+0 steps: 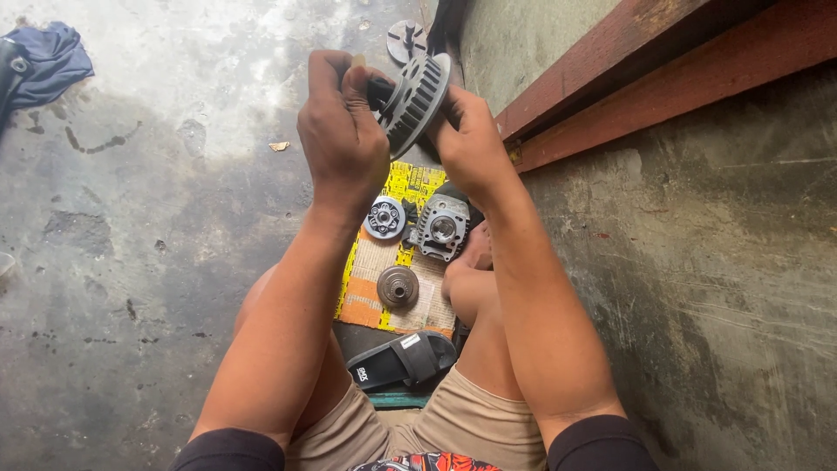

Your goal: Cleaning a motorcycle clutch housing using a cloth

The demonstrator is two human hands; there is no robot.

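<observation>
- Left hand (pixel 342 131): fingers curled tight around a short dark tool or handle, its tip set against the face of the toothed metal hub (pixel 416 98); what the tool is cannot be told.
- Right hand (pixel 471 139): wrapped about the hub's far rim, steadying it from the side.
- Toothed metal hub: a round, ribbed engine part held edge-on in the air between both hands, above the person's knees and clear of the floor.
- Woven mat (pixel 384 288): orange and yellow, lying on the floor between the legs directly beneath the hub.
- Parts on the mat: a small round plate with holes (pixel 384 217), a finned grey housing (pixel 441 228) just beside it, and a brownish disc (pixel 398 285) nearer the person. These lie separate and loose, so the assembly stands apart in pieces, with the hub the one piece in hand.
- Black sandal (pixel 405 358): at the mat's near edge.
- Slotted metal disc (pixel 406 39): on the concrete floor (pixel 131 262) beyond the hands.
- Blue cloth (pixel 48 57): far left, well apart.
</observation>
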